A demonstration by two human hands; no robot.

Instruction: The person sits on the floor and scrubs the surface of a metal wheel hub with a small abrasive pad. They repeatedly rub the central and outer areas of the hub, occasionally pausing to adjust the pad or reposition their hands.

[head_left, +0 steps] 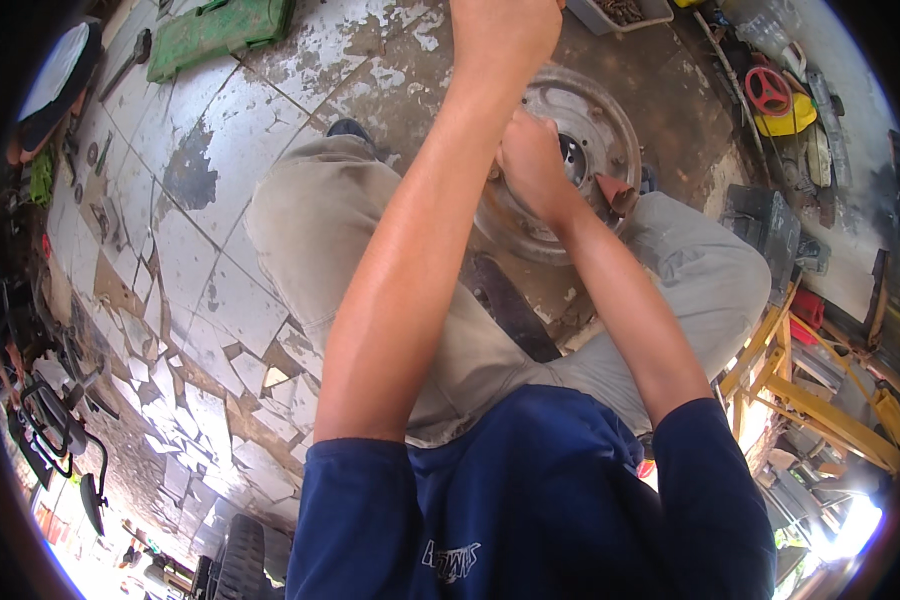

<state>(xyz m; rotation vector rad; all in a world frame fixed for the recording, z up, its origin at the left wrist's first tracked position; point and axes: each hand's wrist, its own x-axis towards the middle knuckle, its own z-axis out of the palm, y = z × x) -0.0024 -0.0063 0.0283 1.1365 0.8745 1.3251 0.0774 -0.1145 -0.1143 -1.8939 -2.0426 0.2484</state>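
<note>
Worn, greyish metal catches my eye first through the head camera: a round wheel rim (598, 108) lies on the floor (260, 110) between two bent legs (700, 240) in pale trousers, its face turned up and a dark hub (572, 152) near its middle. From my remote seat I see the right hand (532, 152) over the left part of that rim, just beside the hub, with its fingers bent inward; their tips are hidden from me, so I cannot tell whether they grip anything. The left hand (510, 35) sits higher in my view, past the right one, and the upper edge cuts it off — I cannot tell whether it is open or closed, or what it may hold.

On the right side of the rim I notice a reddish-brown, pointed piece (615, 192), near the right knee. Nearer the body, a dark flat strip (515, 310) lies between the legs. Beyond the rim, at the top, I make out a pale tray (642, 25) with small brownish pieces in it.

Off to the left, a green case (220, 40) lies on the tiles, a hammer-shaped tool (125, 66) beside it. To the right I see a dark box (760, 225), a red handwheel (768, 92) and a yellow frame (835, 425) — all well apart from both hands.
</note>
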